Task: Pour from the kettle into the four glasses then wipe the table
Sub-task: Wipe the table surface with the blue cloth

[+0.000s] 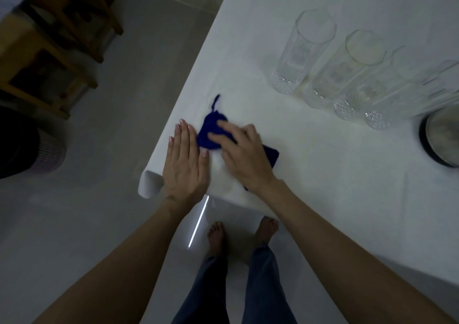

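A dark blue cloth (210,131) lies on the white table (323,174) near its left corner. My right hand (242,156) presses down on the cloth, fingers spread over it and blurred by motion. My left hand (186,159) rests flat on the table just left of the cloth, fingers together, holding nothing. Several tall clear glasses (347,70) stand in a row at the back right. The steel kettle (440,139) sits at the right edge, only partly in view.
The tablecloth's corner (149,184) curls over the table edge by my left wrist. Wooden chairs (57,38) stand on the floor at the upper left, and a dark round bin (27,144) is at the left. My bare feet (218,236) are below the table edge.
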A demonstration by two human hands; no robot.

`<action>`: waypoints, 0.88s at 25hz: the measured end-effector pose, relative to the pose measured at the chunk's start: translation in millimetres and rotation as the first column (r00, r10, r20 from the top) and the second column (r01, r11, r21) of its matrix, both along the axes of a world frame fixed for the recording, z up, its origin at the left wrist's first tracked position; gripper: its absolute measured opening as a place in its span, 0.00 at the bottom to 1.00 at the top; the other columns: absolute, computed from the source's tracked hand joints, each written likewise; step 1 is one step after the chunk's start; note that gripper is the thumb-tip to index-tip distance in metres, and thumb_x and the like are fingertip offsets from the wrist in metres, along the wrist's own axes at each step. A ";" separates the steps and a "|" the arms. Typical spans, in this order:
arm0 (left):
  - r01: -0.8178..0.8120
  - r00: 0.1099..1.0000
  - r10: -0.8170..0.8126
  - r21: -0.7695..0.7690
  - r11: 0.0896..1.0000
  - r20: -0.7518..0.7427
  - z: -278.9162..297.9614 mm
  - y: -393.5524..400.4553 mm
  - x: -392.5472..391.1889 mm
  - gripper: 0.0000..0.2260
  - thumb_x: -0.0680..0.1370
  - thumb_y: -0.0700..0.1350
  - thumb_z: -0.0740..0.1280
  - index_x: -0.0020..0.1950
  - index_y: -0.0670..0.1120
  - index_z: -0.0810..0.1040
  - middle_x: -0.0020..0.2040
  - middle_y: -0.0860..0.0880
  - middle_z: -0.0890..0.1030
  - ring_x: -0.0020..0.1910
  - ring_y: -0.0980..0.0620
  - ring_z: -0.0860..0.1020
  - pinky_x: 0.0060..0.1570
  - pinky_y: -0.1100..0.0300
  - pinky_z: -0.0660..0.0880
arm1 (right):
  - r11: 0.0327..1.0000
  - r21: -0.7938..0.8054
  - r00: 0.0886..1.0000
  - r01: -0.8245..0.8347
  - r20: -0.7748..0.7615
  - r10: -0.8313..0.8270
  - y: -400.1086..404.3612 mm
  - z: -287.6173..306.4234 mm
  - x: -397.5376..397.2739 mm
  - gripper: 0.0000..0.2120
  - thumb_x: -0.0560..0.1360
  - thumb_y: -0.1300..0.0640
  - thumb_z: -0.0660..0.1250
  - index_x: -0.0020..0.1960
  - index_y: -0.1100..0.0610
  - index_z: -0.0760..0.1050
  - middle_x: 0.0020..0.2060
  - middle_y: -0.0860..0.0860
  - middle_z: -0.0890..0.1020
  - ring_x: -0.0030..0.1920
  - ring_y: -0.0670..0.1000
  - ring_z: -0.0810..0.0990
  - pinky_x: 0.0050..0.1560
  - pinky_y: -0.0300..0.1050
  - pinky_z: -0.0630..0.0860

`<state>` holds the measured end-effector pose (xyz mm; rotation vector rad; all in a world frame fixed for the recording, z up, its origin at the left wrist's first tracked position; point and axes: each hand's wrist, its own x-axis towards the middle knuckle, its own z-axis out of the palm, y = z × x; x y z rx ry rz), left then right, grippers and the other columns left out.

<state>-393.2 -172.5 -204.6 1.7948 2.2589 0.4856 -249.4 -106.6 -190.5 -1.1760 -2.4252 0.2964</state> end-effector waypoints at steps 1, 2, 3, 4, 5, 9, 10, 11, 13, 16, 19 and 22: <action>0.000 1.000 0.000 -0.002 1.000 0.012 0.2 -0.1 -1.3 0.28 0.83 0.52 0.43 0.78 0.37 0.53 0.79 0.40 0.52 0.79 0.47 0.50 0.77 0.52 0.47 | 0.997 -0.011 0.997 -0.071 0.002 0.071 -15.5 1.0 5.4 0.18 0.78 0.59 0.59 0.62 0.58 0.81 0.66 0.57 0.79 0.50 0.59 0.73 0.47 0.56 0.76; 0.007 1.000 -0.007 -0.004 1.000 0.018 0.6 0.2 -2.4 0.28 0.83 0.53 0.42 0.78 0.37 0.52 0.80 0.40 0.52 0.79 0.47 0.49 0.77 0.53 0.46 | 0.990 -0.006 0.990 -0.143 0.008 0.143 -29.1 0.9 16.0 0.16 0.78 0.59 0.60 0.61 0.59 0.82 0.65 0.56 0.80 0.51 0.57 0.72 0.47 0.54 0.75; 0.017 1.000 -0.016 -0.006 1.000 0.024 1.6 -0.2 -3.0 0.29 0.83 0.53 0.41 0.78 0.37 0.52 0.80 0.41 0.51 0.79 0.48 0.49 0.77 0.53 0.45 | 0.977 0.011 0.977 -0.213 0.020 0.212 -41.6 0.8 31.1 0.14 0.79 0.59 0.61 0.59 0.59 0.83 0.65 0.56 0.81 0.53 0.56 0.71 0.48 0.53 0.74; 0.024 0.999 -0.024 -0.010 1.000 0.029 2.7 -0.9 -3.2 0.29 0.83 0.53 0.41 0.79 0.37 0.51 0.80 0.41 0.50 0.79 0.48 0.48 0.77 0.53 0.45 | 0.963 0.026 0.963 -0.268 0.036 0.267 -51.6 1.5 50.2 0.13 0.80 0.60 0.62 0.58 0.59 0.83 0.65 0.56 0.81 0.53 0.55 0.71 0.48 0.53 0.74; 0.029 0.999 -0.029 -0.013 0.999 0.027 3.2 -1.4 -3.3 0.29 0.82 0.53 0.41 0.79 0.37 0.50 0.80 0.41 0.50 0.79 0.48 0.48 0.77 0.53 0.45 | 0.960 0.037 0.961 -0.276 0.041 0.274 -55.9 1.5 71.9 0.13 0.81 0.59 0.62 0.58 0.57 0.83 0.65 0.55 0.80 0.53 0.56 0.72 0.48 0.54 0.74; 0.010 1.000 -0.010 0.014 1.000 0.006 2.5 -0.3 -0.2 0.29 0.82 0.53 0.43 0.78 0.36 0.52 0.79 0.39 0.52 0.79 0.45 0.50 0.77 0.53 0.45 | 0.973 0.046 0.974 0.228 -0.002 -0.228 -21.1 -0.8 122.2 0.18 0.80 0.63 0.57 0.65 0.56 0.79 0.68 0.58 0.77 0.53 0.61 0.71 0.53 0.61 0.73; 0.009 1.000 -0.009 0.010 1.000 0.006 1.7 -0.2 0.4 0.29 0.82 0.53 0.43 0.78 0.36 0.52 0.79 0.39 0.52 0.79 0.45 0.50 0.77 0.52 0.45 | 0.940 0.014 0.940 0.342 -0.008 -0.342 -9.7 -2.7 116.5 0.20 0.78 0.64 0.56 0.65 0.58 0.79 0.68 0.59 0.76 0.54 0.63 0.71 0.53 0.63 0.74; 0.010 1.000 -0.010 0.006 1.000 0.002 1.2 -0.2 0.7 0.28 0.83 0.52 0.43 0.78 0.36 0.52 0.79 0.40 0.52 0.79 0.45 0.50 0.77 0.52 0.45 | 0.921 -0.010 0.921 0.388 -0.018 -0.388 -1.8 -3.8 104.0 0.21 0.78 0.63 0.56 0.65 0.59 0.79 0.68 0.60 0.76 0.53 0.64 0.71 0.52 0.64 0.75; 0.010 1.000 -0.010 0.005 1.000 -0.022 -0.4 0.4 0.7 0.27 0.83 0.50 0.44 0.78 0.36 0.52 0.79 0.39 0.52 0.79 0.45 0.50 0.77 0.52 0.45 | 0.949 -0.015 0.949 0.314 -0.034 -0.314 -1.1 -3.9 70.7 0.20 0.78 0.61 0.57 0.64 0.59 0.80 0.66 0.60 0.78 0.51 0.65 0.73 0.50 0.63 0.76; 0.035 0.999 -0.035 0.000 0.999 -0.041 -2.7 -0.2 -2.1 0.27 0.83 0.49 0.45 0.78 0.35 0.51 0.79 0.39 0.51 0.79 0.44 0.49 0.77 0.51 0.45 | 0.999 0.041 0.999 0.035 -0.026 -0.034 -43.2 -1.7 49.0 0.16 0.82 0.60 0.57 0.60 0.59 0.83 0.64 0.59 0.81 0.51 0.59 0.71 0.47 0.58 0.77; 0.038 0.998 -0.038 -0.006 0.999 -0.043 -2.1 0.3 -2.0 0.27 0.83 0.49 0.45 0.78 0.36 0.49 0.80 0.39 0.50 0.79 0.44 0.48 0.77 0.51 0.45 | 0.972 0.047 0.972 -0.231 0.042 0.229 -86.3 -5.0 87.8 0.14 0.81 0.61 0.61 0.61 0.56 0.82 0.66 0.56 0.80 0.53 0.56 0.71 0.46 0.56 0.76; 0.030 0.998 -0.030 -0.001 1.000 -0.057 -2.5 0.2 -0.9 0.27 0.82 0.49 0.45 0.78 0.35 0.51 0.79 0.38 0.52 0.79 0.43 0.50 0.77 0.50 0.47 | 0.988 0.054 0.986 -0.146 0.084 0.141 -93.0 -4.5 146.3 0.19 0.77 0.64 0.63 0.66 0.52 0.74 0.71 0.53 0.73 0.55 0.59 0.72 0.51 0.58 0.75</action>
